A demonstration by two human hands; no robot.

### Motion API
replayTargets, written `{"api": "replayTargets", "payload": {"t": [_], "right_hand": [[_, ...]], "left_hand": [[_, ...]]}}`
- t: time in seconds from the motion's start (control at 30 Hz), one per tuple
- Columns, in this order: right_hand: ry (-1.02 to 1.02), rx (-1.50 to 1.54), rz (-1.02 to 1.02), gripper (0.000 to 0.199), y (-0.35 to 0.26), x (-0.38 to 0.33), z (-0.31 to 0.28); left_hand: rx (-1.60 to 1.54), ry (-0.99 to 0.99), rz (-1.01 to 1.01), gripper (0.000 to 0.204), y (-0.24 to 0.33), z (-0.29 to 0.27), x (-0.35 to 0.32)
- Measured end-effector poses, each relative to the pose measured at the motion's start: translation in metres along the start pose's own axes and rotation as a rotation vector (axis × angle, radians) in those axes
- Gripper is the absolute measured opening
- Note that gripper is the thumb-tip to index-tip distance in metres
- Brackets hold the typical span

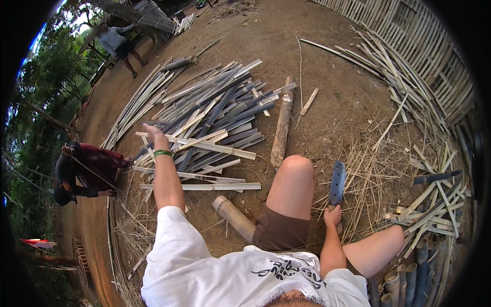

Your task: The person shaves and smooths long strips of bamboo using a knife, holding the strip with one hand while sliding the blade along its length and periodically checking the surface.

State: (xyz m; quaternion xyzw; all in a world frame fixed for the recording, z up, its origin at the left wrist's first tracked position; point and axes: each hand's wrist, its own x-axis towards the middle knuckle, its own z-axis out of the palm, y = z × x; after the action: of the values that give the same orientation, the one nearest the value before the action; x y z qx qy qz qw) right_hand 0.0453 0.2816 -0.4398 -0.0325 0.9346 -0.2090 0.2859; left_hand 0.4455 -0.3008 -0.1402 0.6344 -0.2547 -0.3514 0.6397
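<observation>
My left arm, with a green band at the wrist, stretches out over the pile of split bamboo [220, 120]. At the end of that arm, my left hand [154, 134] is closed around a pale bamboo strip [215, 147] near its far-left end; the fingers show only in part. The strip lies across the top of the pile, slanting to the right. Beside my right knee, my right hand [333, 218] grips the handle of a machete [337, 182]. Its broad dark blade, with several small holes, points away from me over the ground.
A bamboo pole piece [235, 218] lies against my thigh, and a log [283, 123] is beyond my knee. Shavings [378, 174] and more strips [404, 77] spread right, near a woven bamboo wall [434, 46]. Bamboo poles [393, 281] stand lower right. Two people [92, 169] are on the left.
</observation>
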Motion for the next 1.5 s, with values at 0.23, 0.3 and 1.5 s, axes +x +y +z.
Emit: {"api": "replayTargets", "payload": {"t": [0.23,0.3,1.5], "right_hand": [[-0.011,0.008,-0.012,0.055,0.004,0.001,-0.003],[0.0,0.024,-0.024,0.054,0.005,-0.001,-0.003],[-0.119,1.911,-0.312,0.017,-0.016,-0.043,-0.37]], "left_hand": [[0.499,-0.832,-0.067,0.078,-0.11,0.083,-0.157],[0.508,-1.069,0.117,0.059,-0.105,0.101,-0.226],[0.663,-1.962,1.258,0.031,-0.226,0.126,-0.608]]}}
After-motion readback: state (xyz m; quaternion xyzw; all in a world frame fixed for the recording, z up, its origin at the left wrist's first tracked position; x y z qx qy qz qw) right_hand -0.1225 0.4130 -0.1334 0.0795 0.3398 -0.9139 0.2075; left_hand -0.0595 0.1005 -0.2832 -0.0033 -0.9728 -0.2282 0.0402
